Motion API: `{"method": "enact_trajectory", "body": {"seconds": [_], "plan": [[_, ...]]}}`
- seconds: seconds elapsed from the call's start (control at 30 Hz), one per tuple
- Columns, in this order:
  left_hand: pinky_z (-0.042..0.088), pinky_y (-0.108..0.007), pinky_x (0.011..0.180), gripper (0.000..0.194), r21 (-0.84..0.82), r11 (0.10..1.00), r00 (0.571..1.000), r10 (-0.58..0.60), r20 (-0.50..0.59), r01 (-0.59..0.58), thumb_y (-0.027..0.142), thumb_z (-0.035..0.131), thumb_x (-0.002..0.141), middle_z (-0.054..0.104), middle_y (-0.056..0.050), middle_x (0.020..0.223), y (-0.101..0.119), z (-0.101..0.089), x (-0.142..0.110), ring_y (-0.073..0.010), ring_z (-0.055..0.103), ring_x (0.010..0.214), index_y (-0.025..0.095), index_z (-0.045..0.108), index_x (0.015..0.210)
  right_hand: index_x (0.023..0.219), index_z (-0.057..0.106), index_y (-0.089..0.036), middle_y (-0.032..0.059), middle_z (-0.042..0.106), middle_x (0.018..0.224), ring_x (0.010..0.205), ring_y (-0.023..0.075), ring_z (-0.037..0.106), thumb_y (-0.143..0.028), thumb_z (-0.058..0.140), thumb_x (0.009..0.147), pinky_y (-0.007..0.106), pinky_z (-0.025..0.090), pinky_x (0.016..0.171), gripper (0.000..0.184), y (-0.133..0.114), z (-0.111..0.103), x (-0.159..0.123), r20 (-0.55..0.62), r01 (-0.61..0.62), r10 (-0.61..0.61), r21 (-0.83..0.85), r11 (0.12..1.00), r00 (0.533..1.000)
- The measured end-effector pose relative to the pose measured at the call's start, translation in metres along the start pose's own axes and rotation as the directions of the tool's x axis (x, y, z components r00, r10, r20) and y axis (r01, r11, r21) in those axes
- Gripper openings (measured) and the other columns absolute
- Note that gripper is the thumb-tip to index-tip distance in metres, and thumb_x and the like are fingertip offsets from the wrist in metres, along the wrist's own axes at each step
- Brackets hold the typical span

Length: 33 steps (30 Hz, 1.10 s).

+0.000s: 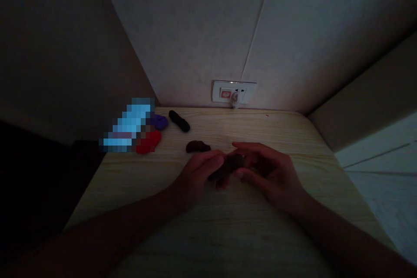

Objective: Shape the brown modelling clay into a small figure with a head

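A dark brown lump of modelling clay [228, 167] is held just above the wooden tabletop, between my two hands. My left hand [203, 169] wraps round its left part, thumb on top and fingertips showing beneath. At the lump's right end, my right hand [270, 173] curves its thumb and fingers about the clay; some of those fingers are in shadow. A second, smaller brown clay piece [197, 146] lies on the table just beyond my left hand.
Farther left lie a black clay roll [179, 121], a purple clay piece [160, 122] and a red clay piece [149, 142]. A pixelated bright object [130, 124] is beside them. Behind the table [221, 234], a wall socket [233, 91] holds a clear plug. The light is dim.
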<state>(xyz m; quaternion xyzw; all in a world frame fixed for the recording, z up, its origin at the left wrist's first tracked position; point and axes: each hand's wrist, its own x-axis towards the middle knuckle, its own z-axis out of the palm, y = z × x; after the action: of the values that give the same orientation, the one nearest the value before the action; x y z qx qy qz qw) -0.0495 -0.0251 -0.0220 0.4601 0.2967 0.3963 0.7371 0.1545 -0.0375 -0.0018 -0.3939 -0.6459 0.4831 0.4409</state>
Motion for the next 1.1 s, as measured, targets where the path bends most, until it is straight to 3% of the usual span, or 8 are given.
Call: {"method": "enact_trajectory", "body": {"seconds": [0.1, 0.2, 0.53, 0.8, 1.1], "plan": [[0.041, -0.025, 0.053, 0.027, 0.001, 1.0, 0.998, -0.03, -0.063, 0.03, 0.043, 0.063, 0.096, 0.062, 0.0, 0.067, 0.003, 0.002, -0.003, -0.0124, 0.055, 0.058, 0.016, 0.065, 0.094, 0.123, 0.076, -0.03, 0.0048, 0.076, 0.102, 0.083, 0.0181, 0.071, -0.022, 0.083, 0.088, 0.033, 0.06, 0.075, 0.036, 0.0, -0.001, 0.002, 0.038, 0.125, -0.122, -0.066, 0.99, 0.992], [0.04, -0.023, 0.052, 0.028, 0.029, 0.998, 0.992, -0.05, -0.113, 0.054, 0.045, 0.065, 0.095, 0.062, 0.004, 0.068, 0.006, 0.005, -0.007, -0.0122, 0.055, 0.057, 0.021, 0.055, 0.107, 0.115, 0.078, -0.026, 0.0071, 0.076, 0.105, 0.095, 0.022, 0.072, -0.02, 0.084, 0.087, 0.037, 0.06, 0.083, 0.029, 0.001, -0.002, 0.003, 0.052, 0.173, -0.169, -0.106, 0.979, 0.984], [0.04, -0.023, 0.055, 0.028, 0.209, 0.978, 0.998, -0.015, -0.059, 0.027, 0.048, 0.058, 0.1, 0.059, 0.005, 0.069, 0.009, 0.007, -0.011, -0.0115, 0.053, 0.06, 0.023, 0.048, 0.107, 0.112, 0.074, -0.025, 0.0049, 0.075, 0.096, 0.084, 0.0196, 0.07, -0.02, 0.083, 0.086, 0.034, 0.06, 0.077, 0.028, 0.002, 0.0, 0.0, 0.079, 0.133, -0.127, -0.084, 0.987, 0.989], [0.039, -0.023, 0.055, 0.023, 0.217, 0.976, 1.0, 0.019, -0.022, -0.014, 0.043, 0.057, 0.101, 0.054, 0.006, 0.068, 0.009, 0.008, -0.012, -0.011, 0.05, 0.06, 0.022, 0.048, 0.105, 0.111, 0.076, -0.025, 0.0053, 0.076, 0.096, 0.083, 0.019, 0.071, -0.018, 0.082, 0.086, 0.033, 0.059, 0.075, 0.026, 0.0, 0.0, 0.001, 0.113, 0.184, -0.173, -0.098, 0.978, 0.978], [0.039, -0.024, 0.057, 0.02, 0.224, 0.974, 0.999, 0.033, -0.004, -0.031, 0.041, 0.055, 0.103, 0.053, 0.007, 0.068, 0.008, 0.007, -0.011, -0.0117, 0.049, 0.06, 0.023, 0.047, 0.106, 0.113, 0.076, -0.025, 0.0073, 0.077, 0.101, 0.089, 0.0217, 0.074, -0.023, 0.082, 0.088, 0.036, 0.061, 0.079, 0.025, 0.0, -0.001, 0.001, 0.13, 0.143, -0.133, -0.076, 0.987, 0.983]]}}
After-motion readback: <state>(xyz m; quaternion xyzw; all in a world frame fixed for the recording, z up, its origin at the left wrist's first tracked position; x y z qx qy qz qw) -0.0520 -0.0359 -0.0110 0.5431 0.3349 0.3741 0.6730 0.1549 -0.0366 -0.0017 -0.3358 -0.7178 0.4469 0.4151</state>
